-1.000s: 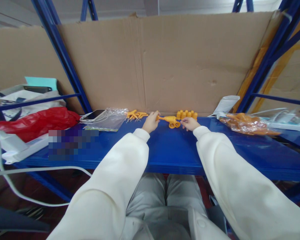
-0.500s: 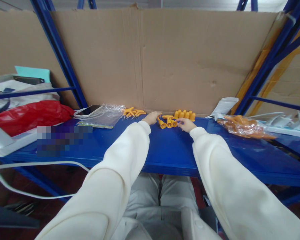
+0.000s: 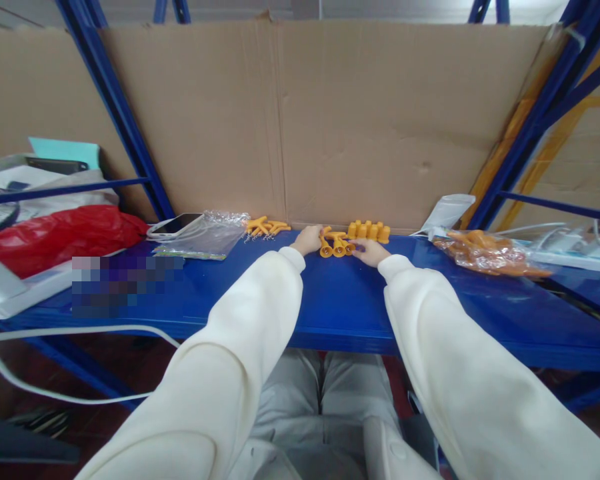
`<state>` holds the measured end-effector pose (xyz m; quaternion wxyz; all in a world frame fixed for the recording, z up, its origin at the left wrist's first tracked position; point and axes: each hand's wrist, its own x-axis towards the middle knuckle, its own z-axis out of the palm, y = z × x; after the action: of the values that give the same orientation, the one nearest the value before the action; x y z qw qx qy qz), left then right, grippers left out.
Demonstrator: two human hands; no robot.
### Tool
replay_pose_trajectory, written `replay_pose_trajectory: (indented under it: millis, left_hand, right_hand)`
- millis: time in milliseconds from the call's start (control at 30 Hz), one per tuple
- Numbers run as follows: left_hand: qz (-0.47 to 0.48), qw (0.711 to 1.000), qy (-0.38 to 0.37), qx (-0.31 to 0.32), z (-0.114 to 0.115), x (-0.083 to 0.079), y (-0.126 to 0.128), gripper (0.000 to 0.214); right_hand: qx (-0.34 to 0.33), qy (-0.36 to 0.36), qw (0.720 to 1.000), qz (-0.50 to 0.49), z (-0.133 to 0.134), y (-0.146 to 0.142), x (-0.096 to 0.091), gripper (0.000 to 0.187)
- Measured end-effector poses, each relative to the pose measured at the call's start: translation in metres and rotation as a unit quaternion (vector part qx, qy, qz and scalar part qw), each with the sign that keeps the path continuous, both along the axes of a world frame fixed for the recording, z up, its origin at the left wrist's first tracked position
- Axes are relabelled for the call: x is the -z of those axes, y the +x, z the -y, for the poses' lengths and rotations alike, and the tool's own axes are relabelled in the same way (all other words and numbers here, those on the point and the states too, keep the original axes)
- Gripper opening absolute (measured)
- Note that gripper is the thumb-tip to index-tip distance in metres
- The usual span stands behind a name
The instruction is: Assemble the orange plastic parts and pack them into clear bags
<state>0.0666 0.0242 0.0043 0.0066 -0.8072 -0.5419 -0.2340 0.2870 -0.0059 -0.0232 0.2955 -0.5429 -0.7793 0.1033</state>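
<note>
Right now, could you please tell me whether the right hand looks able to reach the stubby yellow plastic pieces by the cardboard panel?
Probably yes: the right hand is just in front of the stubby pieces, with nothing visible blocking it, though it may be busy with the rightmost yellow cone-ended piece.

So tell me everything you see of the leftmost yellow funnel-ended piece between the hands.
The leftmost piece is orange-yellow and looks like plastic, with a round flared mouth, darker inside, facing the camera, and a narrower stem running back. It lies on its side on the blue table, beside the middle piece. The left hand is at its far end; whether it grips is unclear.
</note>
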Motion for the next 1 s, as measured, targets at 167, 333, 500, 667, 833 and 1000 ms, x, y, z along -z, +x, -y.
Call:
replay_pose_trajectory:
  millis: [167, 333, 500, 667, 833, 1000]
  left_hand:
    - [-0.007, 1.0, -0.017, 0.019, 0.002, -0.003, -0.001, 0.034]
    - [-0.028, 0.999, -0.018, 0.022, 0.004, -0.002, -0.004, 0.032]
    - [-0.036, 0.998, -0.028, 0.031, 0.008, 0.0, -0.006, 0.028]
    - [-0.044, 0.999, -0.023, 0.008, 0.015, -0.003, -0.007, 0.031]
    - [-0.096, 0.995, -0.029, -0.021, 0.024, -0.008, -0.008, 0.034]
    - [-0.099, 0.994, -0.032, -0.018, 0.025, -0.007, -0.01, 0.044]
  right_hand:
    - [0.002, -0.018, 1.0, -0.007, 0.002, -0.002, 0.0, 0.043]
    - [-0.01, -0.02, 1.0, -0.019, 0.002, -0.001, 0.0, 0.046]
    - [-0.003, -0.034, 0.999, -0.019, 0.007, -0.005, -0.004, 0.045]
    - [0.0, -0.023, 1.0, 0.001, 0.009, -0.007, -0.004, 0.047]
    - [-0.018, -0.007, 1.0, 0.016, 0.007, -0.005, -0.003, 0.046]
    - [-0.009, -0.018, 1.0, 0.013, 0.008, -0.006, -0.003, 0.047]
